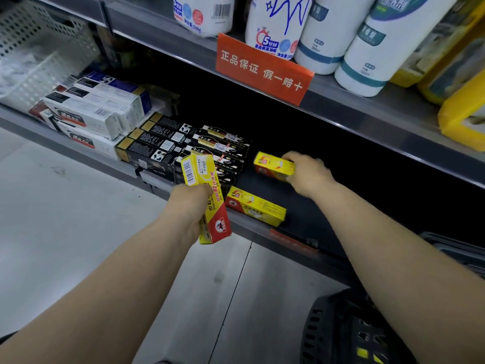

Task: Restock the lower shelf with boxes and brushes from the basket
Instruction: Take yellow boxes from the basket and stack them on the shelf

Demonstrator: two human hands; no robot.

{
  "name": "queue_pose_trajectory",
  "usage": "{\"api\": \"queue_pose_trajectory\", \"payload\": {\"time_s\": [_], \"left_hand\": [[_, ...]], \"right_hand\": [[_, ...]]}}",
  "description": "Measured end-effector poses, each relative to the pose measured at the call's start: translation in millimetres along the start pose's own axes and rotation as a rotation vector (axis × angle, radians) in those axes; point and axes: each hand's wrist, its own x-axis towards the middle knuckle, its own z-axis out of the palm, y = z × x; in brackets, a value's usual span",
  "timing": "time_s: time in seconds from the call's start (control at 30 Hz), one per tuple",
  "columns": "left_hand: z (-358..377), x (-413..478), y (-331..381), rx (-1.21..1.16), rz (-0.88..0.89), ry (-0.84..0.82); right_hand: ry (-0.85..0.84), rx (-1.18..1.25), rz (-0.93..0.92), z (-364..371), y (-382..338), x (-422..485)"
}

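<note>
Black basket point(341, 332), left hand point(191, 206) gripping yellow "SHOE CRE" box point(218, 206)

Yellow box point(256, 210), flat on lower shelf point(296, 227)

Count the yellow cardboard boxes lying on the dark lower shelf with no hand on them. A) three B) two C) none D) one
D: one free yellow cardboard box lies near the lower shelf front edge; the left hand grips a second yellow box and the right hand holds a third yellow box.
</note>
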Motion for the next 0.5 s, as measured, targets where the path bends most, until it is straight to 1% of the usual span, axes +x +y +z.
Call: {"api": "queue_pose_trajectory", "payload": {"time_s": [0.07, 0.13, 0.3, 0.43, 0.5], "left_hand": [[-1.5, 1.3, 1.4, 0.018, 0.0, -0.007], [-3.1, 2.3, 1.3, 0.042, 0.02, -0.03], [-2.4, 9.1, -2.7, 0.058, 0.057, -0.082], [-0.8, 11.2, -4.8, 0.041, 0.052, -0.105], [0.0, 10.8, -5.2, 0.058, 0.062, -0.11]], "right_hand": [[-0.113, -0.089, 0.046, 20.3, 2.5, 8.7], [-0.185, -0.07, 0.043, 40.7, 2.3, 13.5], [-0.382, 0.022, -0.071, 67.7, -1.8, 15.0], [-0.449, -0.062, -0.034, 69.2, 1.7, 13.1], [-0.468, -0.057, -0.061, 69.6, 0.9, 11.6]]}}
